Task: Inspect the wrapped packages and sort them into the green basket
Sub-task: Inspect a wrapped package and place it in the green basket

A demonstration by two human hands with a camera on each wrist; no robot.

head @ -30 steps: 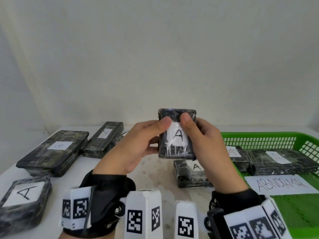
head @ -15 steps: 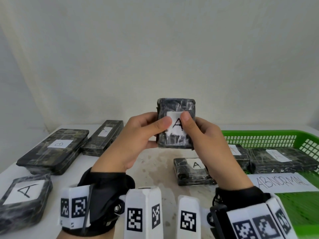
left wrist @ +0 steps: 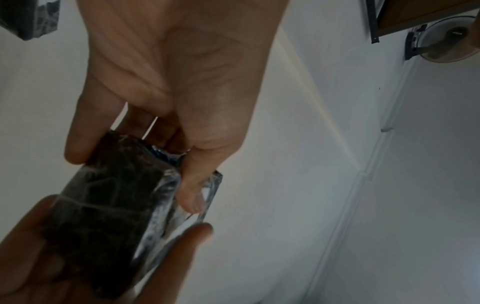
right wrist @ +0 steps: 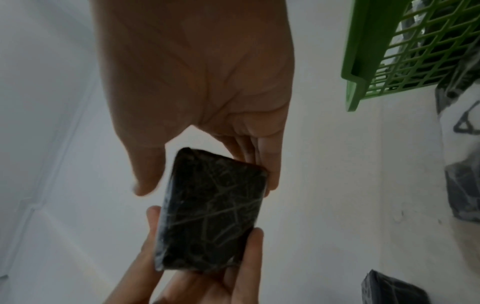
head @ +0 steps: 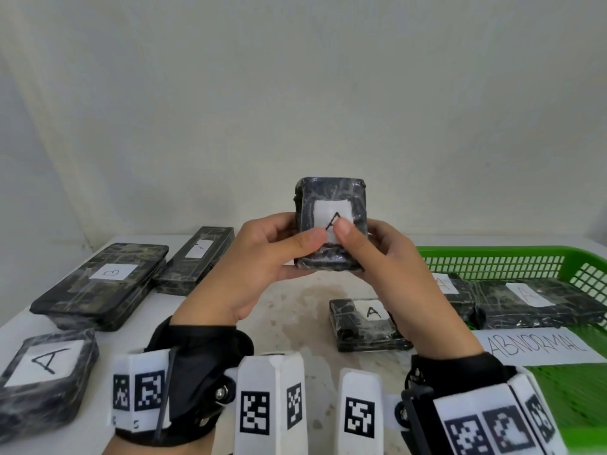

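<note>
- Currently held upright above the bench: one wrapped package, long axis vertical, label "A" facing the person.
- Grasped from both sides: left hand with thumb on the front and fingers curled behind, right hand likewise.
- Off to the right and lower: green basket, already carrying two wrapped packages and an "ABNORMAL" sign.
- Nearer the basket: right hand, so probably the better carrier.
- Likely next: short move rightward and down over the rim.
</note>
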